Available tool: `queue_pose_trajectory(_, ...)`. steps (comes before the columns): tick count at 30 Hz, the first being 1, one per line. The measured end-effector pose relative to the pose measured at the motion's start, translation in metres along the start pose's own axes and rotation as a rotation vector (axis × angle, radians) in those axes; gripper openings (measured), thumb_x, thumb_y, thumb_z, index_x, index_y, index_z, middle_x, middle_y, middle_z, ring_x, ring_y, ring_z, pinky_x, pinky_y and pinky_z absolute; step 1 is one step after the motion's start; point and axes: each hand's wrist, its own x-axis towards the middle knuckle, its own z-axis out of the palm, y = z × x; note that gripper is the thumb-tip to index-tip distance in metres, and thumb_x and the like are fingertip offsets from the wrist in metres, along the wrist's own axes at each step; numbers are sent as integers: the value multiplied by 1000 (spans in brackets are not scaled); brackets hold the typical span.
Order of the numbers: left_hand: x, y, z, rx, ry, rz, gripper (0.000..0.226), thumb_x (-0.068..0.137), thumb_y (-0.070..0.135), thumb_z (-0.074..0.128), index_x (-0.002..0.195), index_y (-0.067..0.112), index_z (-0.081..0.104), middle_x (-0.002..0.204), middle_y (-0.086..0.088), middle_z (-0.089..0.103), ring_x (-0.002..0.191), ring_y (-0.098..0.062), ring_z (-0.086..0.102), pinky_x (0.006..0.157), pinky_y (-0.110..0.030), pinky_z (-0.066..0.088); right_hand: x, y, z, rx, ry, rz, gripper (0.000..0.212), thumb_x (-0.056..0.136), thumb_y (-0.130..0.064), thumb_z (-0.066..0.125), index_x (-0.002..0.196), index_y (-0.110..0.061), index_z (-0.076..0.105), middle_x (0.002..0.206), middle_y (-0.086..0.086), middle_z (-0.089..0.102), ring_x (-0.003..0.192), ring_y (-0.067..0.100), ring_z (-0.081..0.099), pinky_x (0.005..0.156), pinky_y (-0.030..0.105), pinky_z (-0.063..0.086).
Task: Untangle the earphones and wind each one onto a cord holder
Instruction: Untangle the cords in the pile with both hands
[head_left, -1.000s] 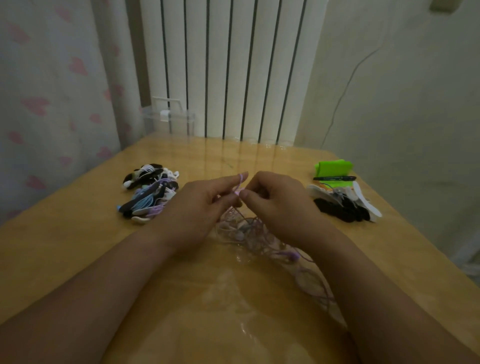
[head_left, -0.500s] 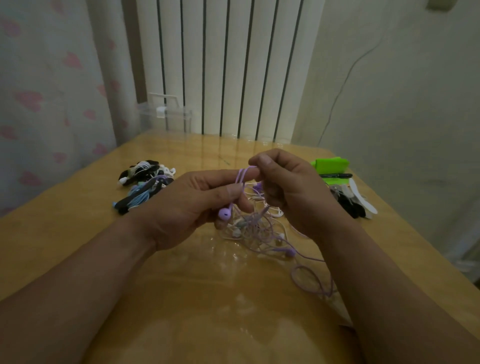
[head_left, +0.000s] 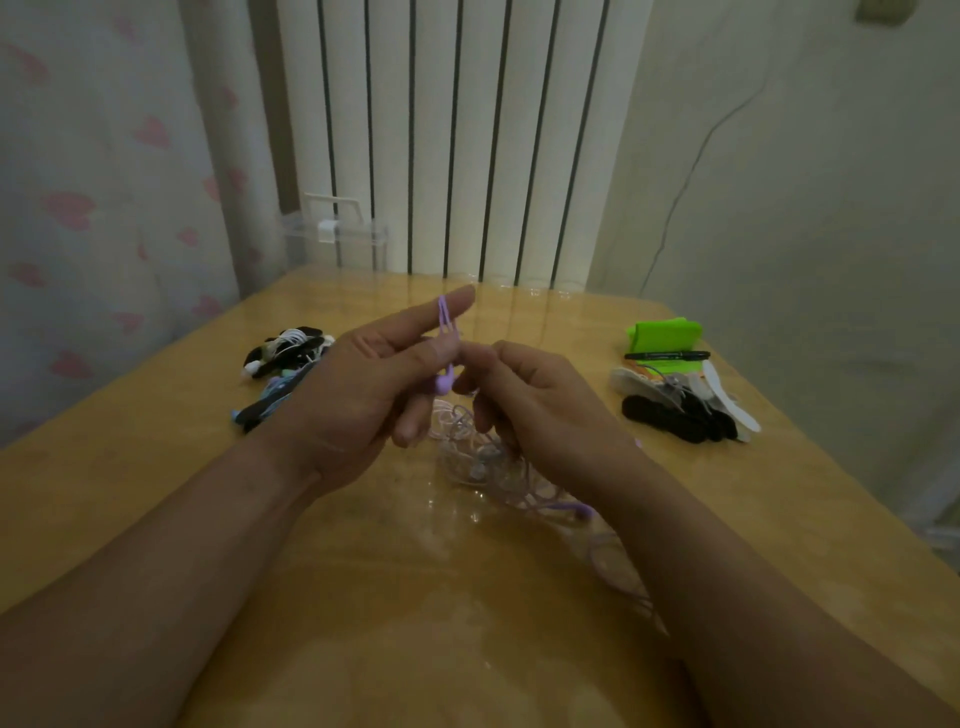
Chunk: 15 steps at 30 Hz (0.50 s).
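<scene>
A tangle of pale purple and pink earphone cords lies on the wooden table under my hands. My left hand is raised above it, index finger straight, with a purple cord looped over that finger and pinched by the thumb; a purple earbud dangles below. My right hand is curled beside it, its fingertips pinching the same cord just right of the earbud. Another purple earbud lies by my right wrist.
Wound earphones in black, white and blue are piled at the left. At the right lie black and white cord holders, a black pen and a green object. A clear plastic box stands at the back edge.
My left index finger has straightened and lifted the purple cord loop higher. My right hand has dropped from above the loop to beside the dangling earbud.
</scene>
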Motion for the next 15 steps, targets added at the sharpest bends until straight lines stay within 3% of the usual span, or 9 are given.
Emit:
queue_pose_trajectory(4,2,-5,-10,374,216,109,43,108,17,54,148,33,56,103,-5,78,43,-14,40,45,-23,42,-4,-3,5,-151,-64,-17,25,108,-31,53,101,-19,73,63,-5,62,51,1,51,52,20,38)
queue_pose_trajectory(6,2,-8,-10,547,254,141,43,108,18,55,149,31,56,114,8,78,47,-6,43,54,-14,38,-5,-6,3,-266,-93,-36,20,106,-34,58,100,-23,74,68,-4,65,58,6,56,57,26,44)
queue_pose_trajectory(7,1,-10,-9,600,242,142,42,108,16,55,149,28,56,125,13,74,47,0,45,57,-20,56,-5,-7,0,-330,-91,-49,20,105,-36,58,100,-24,73,73,-3,67,62,9,58,61,31,47)
queue_pose_trajectory(8,0,-11,-7,648,207,133,42,108,15,55,148,24,57,136,16,68,49,5,46,89,-19,43,-6,-8,-3,-380,-73,-62,20,105,-37,59,99,-25,73,76,-5,68,66,7,59,63,31,47)
queue_pose_trajectory(9,-1,-11,-6,708,159,117,40,108,15,54,147,21,57,141,18,63,74,12,18,90,-11,36,-5,-10,-8,-404,-42,-75,18,104,-37,59,98,-26,72,77,-9,68,69,4,60,63,27,47)
queue_pose_trajectory(10,-1,-10,-5,769,104,102,37,108,17,53,144,22,60,138,19,64,91,23,58,72,-10,56,-5,-11,-12,-411,-2,-85,15,104,-35,60,97,-27,71,78,-12,68,72,3,60,64,24,48)
queue_pose_trajectory(11,-2,-10,-5,804,52,84,33,108,21,52,139,28,63,128,20,69,78,20,64,61,-4,38,-4,-12,-17,-404,42,-96,12,103,-32,62,97,-27,70,80,-11,68,74,3,61,65,25,49)
queue_pose_trajectory(12,-2,-9,-4,813,6,62,31,108,26,51,134,37,64,113,19,73,61,7,60,61,-9,43,-4,-13,-22,-374,79,-103,9,102,-30,63,97,-26,69,82,-8,69,74,5,62,67,29,52)
queue_pose_trajectory(15,-5,-6,-2,706,-150,-25,32,107,31,49,131,47,64,93,2,72,56,-15,51,54,-29,47,-1,-13,-36,-121,105,-133,6,102,-18,64,100,-16,69,80,-5,69,63,1,60,57,22,47)
